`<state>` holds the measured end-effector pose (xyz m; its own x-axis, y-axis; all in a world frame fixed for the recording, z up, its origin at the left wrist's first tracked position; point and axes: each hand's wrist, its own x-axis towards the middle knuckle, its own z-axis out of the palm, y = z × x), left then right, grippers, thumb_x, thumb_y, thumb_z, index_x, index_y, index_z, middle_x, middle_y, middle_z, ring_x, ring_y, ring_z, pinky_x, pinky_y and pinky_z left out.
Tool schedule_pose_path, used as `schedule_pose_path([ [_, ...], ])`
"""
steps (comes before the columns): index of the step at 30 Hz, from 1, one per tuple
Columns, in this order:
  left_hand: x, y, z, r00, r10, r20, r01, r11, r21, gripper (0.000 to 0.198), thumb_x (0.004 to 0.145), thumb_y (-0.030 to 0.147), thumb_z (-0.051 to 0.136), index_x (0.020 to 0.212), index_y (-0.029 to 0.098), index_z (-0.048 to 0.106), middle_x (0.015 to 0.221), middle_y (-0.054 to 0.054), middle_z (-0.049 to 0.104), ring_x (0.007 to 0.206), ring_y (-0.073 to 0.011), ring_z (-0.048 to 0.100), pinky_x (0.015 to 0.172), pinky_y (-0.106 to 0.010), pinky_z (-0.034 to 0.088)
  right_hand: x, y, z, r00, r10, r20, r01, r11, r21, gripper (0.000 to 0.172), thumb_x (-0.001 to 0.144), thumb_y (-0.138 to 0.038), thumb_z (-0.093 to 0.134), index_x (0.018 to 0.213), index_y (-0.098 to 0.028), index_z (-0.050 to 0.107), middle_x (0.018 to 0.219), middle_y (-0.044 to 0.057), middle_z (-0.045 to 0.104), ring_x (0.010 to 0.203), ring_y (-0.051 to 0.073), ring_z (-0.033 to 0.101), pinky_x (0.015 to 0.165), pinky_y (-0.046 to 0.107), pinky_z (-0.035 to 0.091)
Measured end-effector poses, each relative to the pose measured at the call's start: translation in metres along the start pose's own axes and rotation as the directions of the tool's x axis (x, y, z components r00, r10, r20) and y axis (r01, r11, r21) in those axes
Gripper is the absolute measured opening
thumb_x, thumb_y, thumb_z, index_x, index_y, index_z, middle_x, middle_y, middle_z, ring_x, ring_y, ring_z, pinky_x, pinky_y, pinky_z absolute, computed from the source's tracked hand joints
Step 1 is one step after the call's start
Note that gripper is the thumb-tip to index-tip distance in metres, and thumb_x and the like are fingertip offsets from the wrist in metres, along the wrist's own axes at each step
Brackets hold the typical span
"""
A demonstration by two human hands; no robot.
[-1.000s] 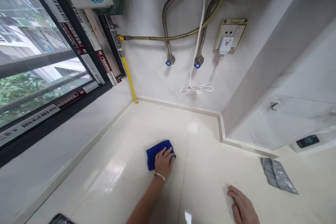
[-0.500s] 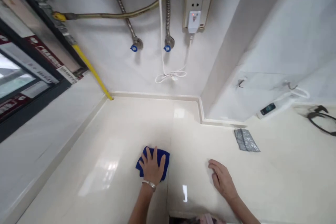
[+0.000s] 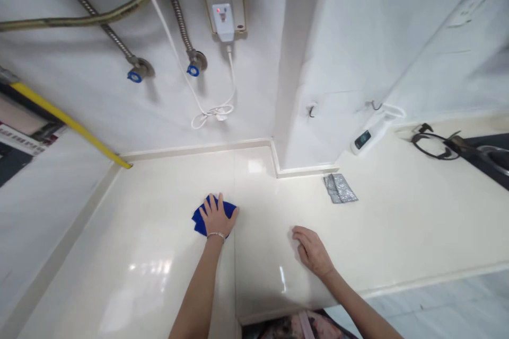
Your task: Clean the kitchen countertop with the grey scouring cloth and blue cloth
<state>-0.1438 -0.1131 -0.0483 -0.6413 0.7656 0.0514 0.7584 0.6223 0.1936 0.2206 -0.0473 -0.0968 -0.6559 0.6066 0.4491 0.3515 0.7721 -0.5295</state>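
A dark blue cloth [image 3: 200, 226] lies on the cream countertop [image 3: 262, 254]. My left hand [image 3: 217, 217] presses flat on it with fingers spread, a bracelet at the wrist. To the right, my right hand [image 3: 312, 251] rests at the counter with its fingers loosely curled; nothing shows in it. Beyond that hand, near the wall corner, is a folded silver foil piece [image 3: 340, 188].
Along the wall are a yellow pipe [image 3: 71, 124], two blue-handled valves [image 3: 135, 75], a plugged-in socket [image 3: 223, 0] and a looped white cable [image 3: 214, 112]. A white device [image 3: 368, 139] hangs from a hook; a black ring [image 3: 435, 146] stands beside the stove [image 3: 491, 153].
The view has swung to the right, showing the stove and the counter's front edge. My left hand has slid forward with the cloth beneath it. My right hand keeps its curled pose.
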Motion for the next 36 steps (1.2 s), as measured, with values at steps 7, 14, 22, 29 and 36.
schedule_pose_path([
  [7,-0.006,0.096,0.019,0.902,0.42,0.104,-0.411,0.907,-0.094,0.084,0.085,0.057,0.06,0.156,0.015,0.042,0.171,-0.021,0.023,0.158,-0.0473,0.012,0.127,-0.067,0.009,-0.003,0.008,0.006,0.979,0.069,-0.194,-0.06,0.997,0.052,0.031,0.088,-0.006,0.047,0.1,-0.025,0.069,0.111,0.007,0.075,0.108,0.023,0.069,0.094,0.046,0.059],
  [14,-0.113,0.18,0.048,0.472,0.874,0.119,-0.808,0.482,-0.337,0.092,0.086,0.055,0.058,0.164,0.023,0.02,0.174,-0.009,0.02,0.161,-0.0343,0.008,0.131,-0.058,0.008,-0.005,0.021,0.0,0.76,0.459,-0.459,-0.37,0.888,0.275,0.024,0.096,-0.022,0.043,0.09,-0.023,0.066,0.1,0.007,0.075,0.093,0.02,0.07,0.086,0.037,0.059],
  [22,-0.117,0.137,0.03,0.366,0.919,0.145,-0.765,0.385,-0.517,0.05,0.079,0.036,0.061,0.127,0.022,0.062,0.152,-0.01,0.057,0.155,-0.032,0.032,0.131,-0.059,0.015,-0.004,0.026,-0.007,0.729,0.523,-0.441,-0.389,0.847,0.362,0.024,0.09,-0.022,0.044,0.078,-0.023,0.065,0.09,0.004,0.073,0.087,0.019,0.069,0.084,0.034,0.055],
  [29,-0.102,0.007,-0.018,0.363,0.914,0.178,-0.823,0.405,-0.398,0.066,0.065,0.012,0.056,0.129,0.028,0.06,0.161,-0.006,0.049,0.157,-0.0314,0.03,0.131,-0.066,0.013,0.0,0.026,-0.002,0.751,0.477,-0.456,-0.348,0.874,0.34,0.026,0.087,-0.015,0.042,0.079,-0.024,0.065,0.088,0.003,0.071,0.086,0.019,0.066,0.08,0.034,0.055],
  [36,-0.156,0.035,0.011,0.938,0.346,-0.021,-0.346,0.929,-0.129,0.073,0.091,0.044,0.056,0.158,0.021,0.038,0.168,-0.02,0.033,0.158,-0.0496,0.01,0.12,-0.079,0.023,-0.002,0.024,0.0,0.788,0.441,-0.43,-0.361,0.896,0.258,0.027,0.09,-0.015,0.044,0.078,-0.025,0.066,0.086,0.004,0.071,0.089,0.023,0.063,0.086,0.041,0.053],
])
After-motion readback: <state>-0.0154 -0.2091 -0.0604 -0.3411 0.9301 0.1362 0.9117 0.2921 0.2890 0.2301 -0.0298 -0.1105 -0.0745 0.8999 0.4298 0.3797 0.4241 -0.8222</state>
